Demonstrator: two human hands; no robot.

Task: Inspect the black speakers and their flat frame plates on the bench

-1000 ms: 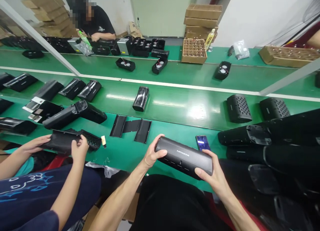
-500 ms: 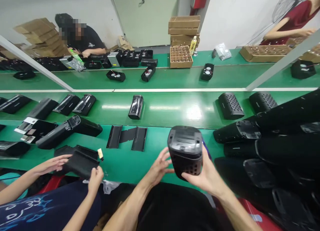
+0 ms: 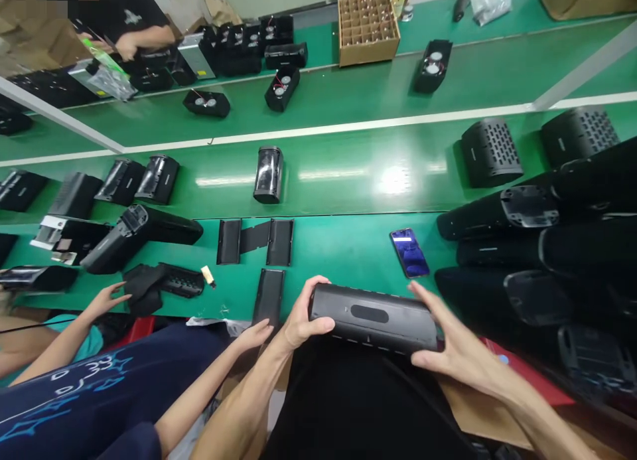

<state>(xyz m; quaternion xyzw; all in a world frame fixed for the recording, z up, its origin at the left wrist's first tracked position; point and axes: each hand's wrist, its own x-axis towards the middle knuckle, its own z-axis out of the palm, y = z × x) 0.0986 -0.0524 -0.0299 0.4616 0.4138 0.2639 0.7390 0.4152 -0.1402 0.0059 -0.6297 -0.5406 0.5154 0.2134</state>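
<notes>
A long black plastic housing [image 3: 378,317] with an oval recessed panel lies level just over the near edge of the bench, in front of my body. My left hand [image 3: 304,317] is closed round its left end, thumb on the front face. At the other end, my right hand [image 3: 448,330] cups the housing between thumb and fingers. A phone with a lit blue screen [image 3: 409,253] rests on the green bench beyond my right hand. Left of the housing, a co-worker's hand [image 3: 256,334] touches a flat black panel [image 3: 269,294].
Black panels [image 3: 281,241] lie beyond my left hand. Stacked black housings [image 3: 502,247] crowd the bench at right. One glossy housing [image 3: 269,174] stands on the green conveyor [image 3: 348,151]. The co-worker's other hand [image 3: 105,301] is by dark parts at left. Another person works across the line.
The housing has turned from end-on to lengthwise and come lower; my left hand has closed on it. The phone is now uncovered. The co-worker's panel has moved right; my view has tilted down.
</notes>
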